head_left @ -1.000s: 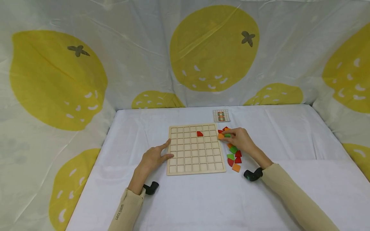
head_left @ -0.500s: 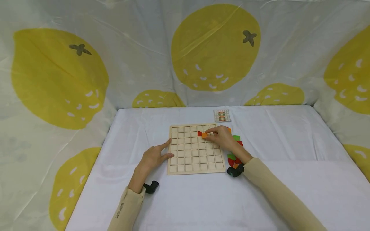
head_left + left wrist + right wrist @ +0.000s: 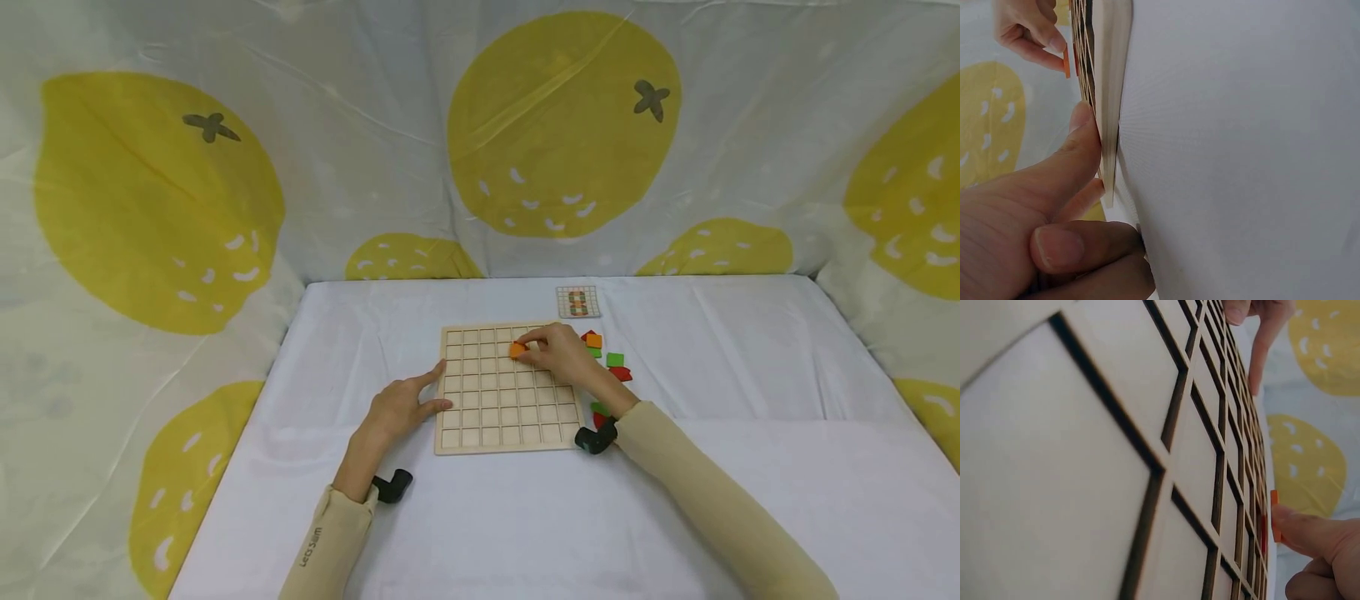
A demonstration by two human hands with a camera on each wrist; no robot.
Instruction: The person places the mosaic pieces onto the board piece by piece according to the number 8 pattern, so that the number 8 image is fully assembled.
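My right hand point(image 3: 561, 350) pinches an orange square tile point(image 3: 517, 350) between thumb and fingers, close over the upper part of a wooden grid board point(image 3: 472, 397). Behind that tile, a red tile point(image 3: 1264, 534) shows in the board in the right wrist view; in the head view it is mostly covered. The orange tile stands just off the board's face in both wrist views. At the board's left edge is my left hand point(image 3: 397, 408), its thumb point(image 3: 1080, 119) and index finger straight and touching the rim, the other fingers curled beneath the palm.
Right of the board lie loose tiles: an orange one point(image 3: 594, 341), a green one point(image 3: 615, 359), a red one point(image 3: 621, 374) and several more, some hidden by the right wrist. A small patterned card point(image 3: 577, 302) lies behind the board. A lemon-print cloth point(image 3: 375, 167) hangs at the back.
From the loose tiles on the right, my right hand has carried the orange tile left over the board, above the red tile. My left hand has stayed at the board's edge.
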